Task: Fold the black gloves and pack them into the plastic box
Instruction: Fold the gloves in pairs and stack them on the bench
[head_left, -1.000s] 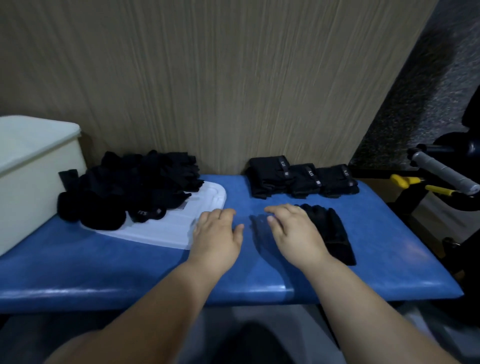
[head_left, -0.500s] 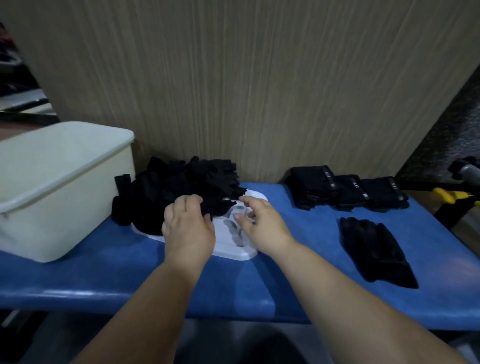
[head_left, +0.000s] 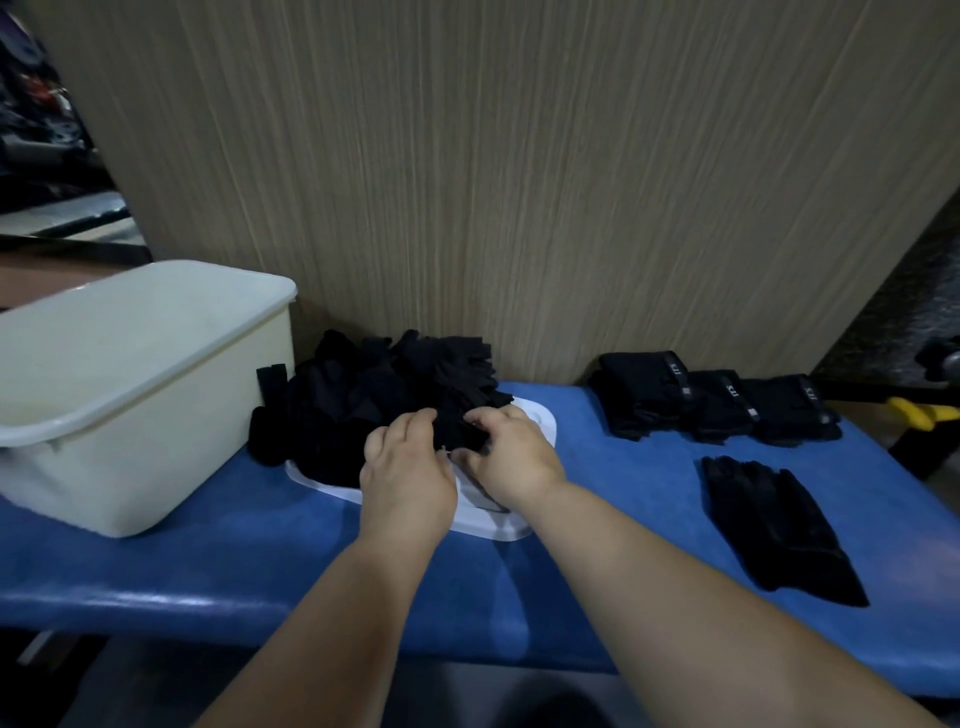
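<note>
A heap of loose black gloves (head_left: 384, 395) lies on a white lid (head_left: 540, 423) on the blue table (head_left: 208, 566). My left hand (head_left: 408, 467) and my right hand (head_left: 511, 452) meet at the heap's front edge, and both pinch one black glove (head_left: 457, 426) there. The cream plastic box (head_left: 130, 389) stands at the left, its inside hidden from view. Three folded glove bundles (head_left: 717, 402) sit in a row at the back right. One flat pair of gloves (head_left: 774, 525) lies on the table at the right.
A wood-grain wall panel (head_left: 519, 182) rises right behind the table. A yellow-handled tool (head_left: 919, 413) and dark equipment sit past the table's right end. Dim clutter shows at the far left, beyond the box.
The view swung left from the flat pair toward the heap. Both hands moved from the bare table onto the lid and took hold of a glove at the heap's edge.
</note>
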